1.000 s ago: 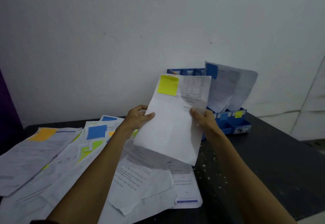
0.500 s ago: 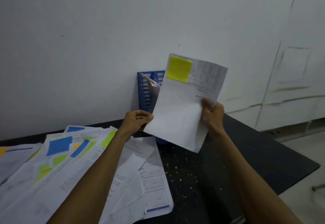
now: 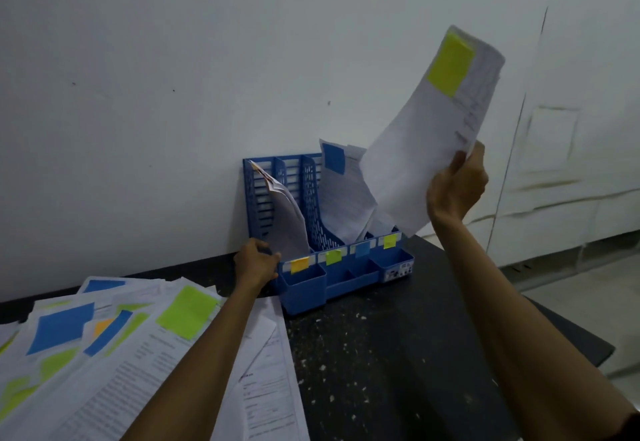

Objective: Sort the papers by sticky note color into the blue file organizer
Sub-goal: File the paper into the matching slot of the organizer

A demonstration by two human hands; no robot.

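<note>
A black tabletop (image 3: 398,354) flecked with pale specks carries two things. A blue plastic file organizer (image 3: 332,277) with slotted dividers stands against the wall, its front left corner gripped by the left hand (image 3: 256,262), below the raised right hand (image 3: 455,187). A loose heap of white printed papers (image 3: 121,354) with blue, green and orange sticky notes sprawls left of the left hand, under that forearm.

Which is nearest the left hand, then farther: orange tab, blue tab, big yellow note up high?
1. Orange tab, right beside the left hand.
2. Blue tab, farther along the organizer front.
3. Big yellow note, high on the raised paper.
</note>
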